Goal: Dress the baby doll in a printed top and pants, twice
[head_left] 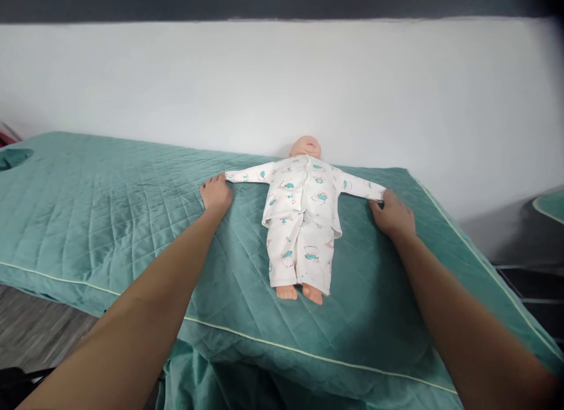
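A baby doll (305, 147) lies on its back, head toward the wall and bare feet toward me. It wears a white printed pajama top (304, 190) and matching pajama pants (299, 251). Both sleeves are stretched out sideways, and no doll hands show at their ends. My left hand (216, 192) is closed on the cuff of the sleeve at the left. At the other cuff, my right hand (393, 214) pinches the sleeve end between thumb and fingers.
A green quilted cover (132, 210) with pale piping spreads over the bed under the doll. Behind it stands a white wall (176, 81). A hole (15, 158) shows at the bed's far left. Wood-look floor (30, 328) appears at lower left.
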`<move>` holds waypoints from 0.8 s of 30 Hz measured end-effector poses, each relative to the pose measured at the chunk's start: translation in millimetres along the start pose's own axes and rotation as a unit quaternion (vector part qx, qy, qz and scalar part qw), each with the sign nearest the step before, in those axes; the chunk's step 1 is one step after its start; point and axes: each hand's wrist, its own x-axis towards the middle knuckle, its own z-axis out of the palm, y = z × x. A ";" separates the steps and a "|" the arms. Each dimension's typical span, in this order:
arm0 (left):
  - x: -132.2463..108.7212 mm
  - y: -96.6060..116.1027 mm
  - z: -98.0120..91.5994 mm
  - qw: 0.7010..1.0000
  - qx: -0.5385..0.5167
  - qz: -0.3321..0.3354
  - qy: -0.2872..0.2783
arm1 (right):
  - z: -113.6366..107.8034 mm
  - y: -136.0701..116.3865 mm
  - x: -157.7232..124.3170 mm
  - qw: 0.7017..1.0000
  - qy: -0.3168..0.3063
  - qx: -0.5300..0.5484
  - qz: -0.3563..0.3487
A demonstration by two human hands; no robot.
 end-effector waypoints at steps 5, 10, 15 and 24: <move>-1.7 -0.7 -1.8 1.000 0.009 0.015 -0.023 | -4.7 -8.6 -7.9 0.999 -0.006 0.039 0.036; -14.0 -4.0 -7.7 0.998 0.012 0.032 -0.049 | -9.3 -14.6 -24.7 0.996 -0.001 0.065 0.063; -43.2 -9.8 -16.6 0.997 0.012 0.029 -0.067 | -20.2 -36.0 -67.7 0.994 -0.006 0.098 0.051; -101.9 -17.1 -37.1 0.997 0.018 0.050 -0.064 | -54.9 -121.6 -227.1 0.891 0.027 0.419 -0.174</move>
